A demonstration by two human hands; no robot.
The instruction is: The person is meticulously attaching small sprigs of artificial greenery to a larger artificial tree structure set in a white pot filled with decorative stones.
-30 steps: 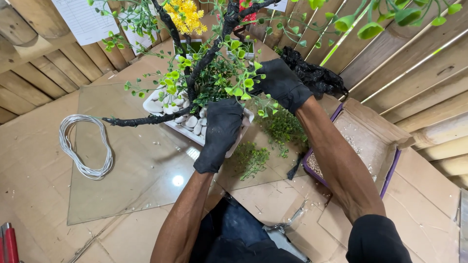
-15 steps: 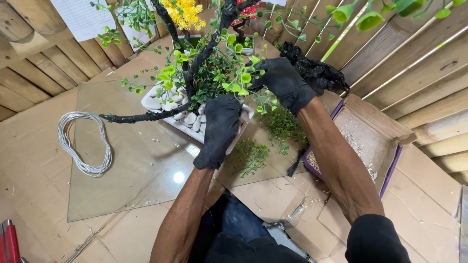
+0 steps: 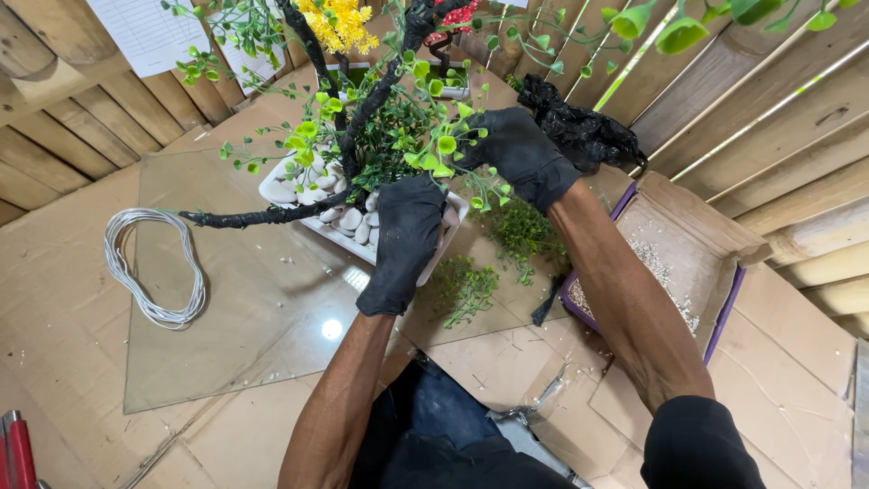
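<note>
Both my hands wear black gloves. My left hand [image 3: 405,240] rests on the near rim of a white rectangular planter [image 3: 272,188] filled with pale pebbles [image 3: 351,220]. An artificial tree with dark twisted branches [image 3: 262,216] and small green leaves [image 3: 425,145] stands in the planter. My right hand [image 3: 518,154] reaches into the foliage on the right side, fingers closed around a leafy sprig. Whether it grips a branch or only leaves is hidden by the foliage.
A coil of white wire [image 3: 149,267] lies on a glass sheet [image 3: 226,335] to the left. Loose green sprigs [image 3: 466,288] lie on cardboard. An open box [image 3: 674,263] with pale gravel sits at right, a black bag [image 3: 579,127] behind it. Yellow flowers [image 3: 344,23] and wooden slats stand behind.
My right hand has moved slightly left and down into the leaves. The left hand stays on the planter rim. The view has shifted a little.
</note>
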